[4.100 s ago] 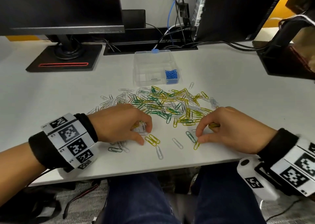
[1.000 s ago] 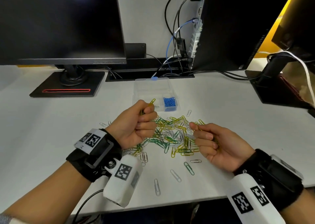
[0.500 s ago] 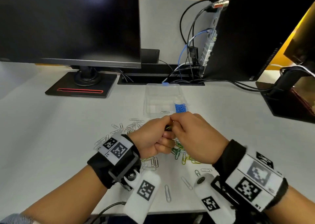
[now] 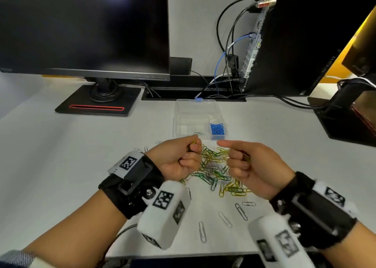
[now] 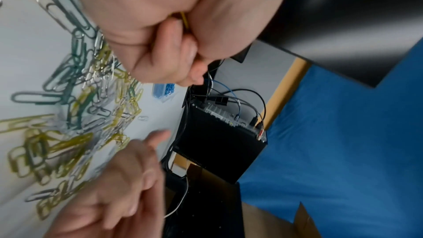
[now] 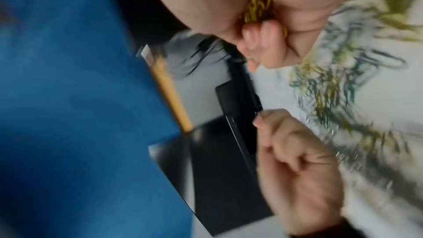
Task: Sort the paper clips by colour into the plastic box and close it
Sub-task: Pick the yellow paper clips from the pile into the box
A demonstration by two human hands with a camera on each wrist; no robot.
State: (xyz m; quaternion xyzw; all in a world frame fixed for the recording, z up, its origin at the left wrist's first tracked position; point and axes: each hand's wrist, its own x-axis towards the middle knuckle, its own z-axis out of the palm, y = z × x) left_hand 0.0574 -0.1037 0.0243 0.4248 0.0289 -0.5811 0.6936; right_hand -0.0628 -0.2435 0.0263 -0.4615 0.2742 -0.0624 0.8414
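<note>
Both hands are balled up: left hand (image 4: 179,159) curled round yellow clips (image 5: 183,20), right hand (image 4: 250,166) clutching its own yellow bunch (image 6: 258,9), both raised over the mixed pile (image 4: 215,170). The plastic box (image 4: 196,121) sits open at 12 o'clock beyond them, blue clips (image 4: 217,128) in its right compartment. Loose fists like that could easily dribble clips back into the pile or into the blue slot, I'd say.
</note>
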